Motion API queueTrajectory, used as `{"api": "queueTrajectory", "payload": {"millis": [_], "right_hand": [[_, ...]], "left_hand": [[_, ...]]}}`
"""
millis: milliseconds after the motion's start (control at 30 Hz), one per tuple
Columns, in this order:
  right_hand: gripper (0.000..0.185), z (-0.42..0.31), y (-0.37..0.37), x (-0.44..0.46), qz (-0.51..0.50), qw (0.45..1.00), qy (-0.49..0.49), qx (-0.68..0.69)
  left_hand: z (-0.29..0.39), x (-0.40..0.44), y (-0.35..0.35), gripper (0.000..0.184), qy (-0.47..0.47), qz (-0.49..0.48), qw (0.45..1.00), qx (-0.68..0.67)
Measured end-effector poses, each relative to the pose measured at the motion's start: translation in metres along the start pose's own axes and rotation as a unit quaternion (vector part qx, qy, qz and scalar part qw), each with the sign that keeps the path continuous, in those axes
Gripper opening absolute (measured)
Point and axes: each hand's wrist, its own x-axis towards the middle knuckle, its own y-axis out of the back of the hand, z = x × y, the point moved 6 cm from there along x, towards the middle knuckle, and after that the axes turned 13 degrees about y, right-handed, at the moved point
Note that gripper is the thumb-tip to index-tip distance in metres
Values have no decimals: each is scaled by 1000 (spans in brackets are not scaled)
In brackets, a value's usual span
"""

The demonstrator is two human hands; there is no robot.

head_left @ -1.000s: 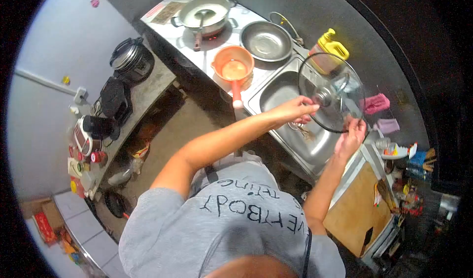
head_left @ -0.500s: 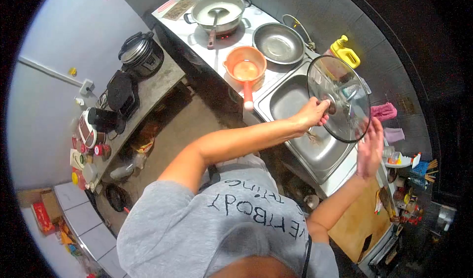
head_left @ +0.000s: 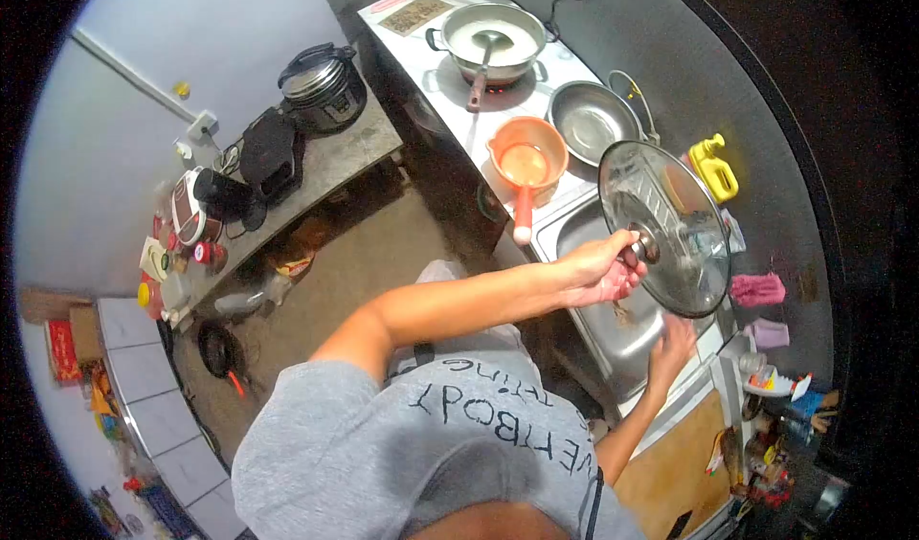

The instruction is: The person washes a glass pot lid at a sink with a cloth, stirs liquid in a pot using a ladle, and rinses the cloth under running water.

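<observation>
My left hand (head_left: pixel 603 270) grips the knob of a round glass lid (head_left: pixel 665 229) with a dark rim. The lid is tilted above the steel sink (head_left: pixel 617 334). Below the lid's lower edge, my right hand (head_left: pixel 673 348) is apart from it, over the sink's right side, its fingers blurred and spread. A pot of white liquid (head_left: pixel 492 42) with a ladle in it sits on a cooker. Nearer the sink stand an orange dipper (head_left: pixel 527 155) and an empty metal pan (head_left: pixel 595 123).
A yellow bottle (head_left: pixel 713 168) stands behind the sink. Pink cloth (head_left: pixel 757 289) hangs on the wall. To the right is a wooden board (head_left: pixel 675 459). A pressure cooker (head_left: pixel 324 88) and other appliances stand on the left counter; a black pan (head_left: pixel 221 348) lies below.
The right hand has come off the lid's edge and moved down and left. Still in the left hand, the lid has tilted. The camera view has shifted, moving the counter rightward in the picture.
</observation>
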Motion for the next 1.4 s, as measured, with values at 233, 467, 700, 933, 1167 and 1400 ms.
{"api": "queueTrajectory", "payload": {"millis": [233, 467, 700, 933, 1167, 1400], "right_hand": [[16, -22, -13, 58, 41, 979, -59, 191], [20, -92, -39, 171, 58, 972, -21, 226], [22, -177, -88, 313, 76, 969, -124, 201], [22, -240, -75, 441, 44, 978, -148, 137], [22, -262, -88, 494, 16, 975, -191, 114], [25, -291, -97, 520, -13, 971, -208, 113]], "left_hand": [[52, -112, 1, 23, -65, -7, 996, -54], [171, -233, 57, 28, -151, 5, 977, -153], [390, -316, 165, 25, -219, 8, 949, -227], [612, -328, 253, 26, -330, 70, 908, -248], [847, -348, 337, 31, -460, 97, 852, -233], [962, -326, 427, 32, -440, 48, 849, -290]]}}
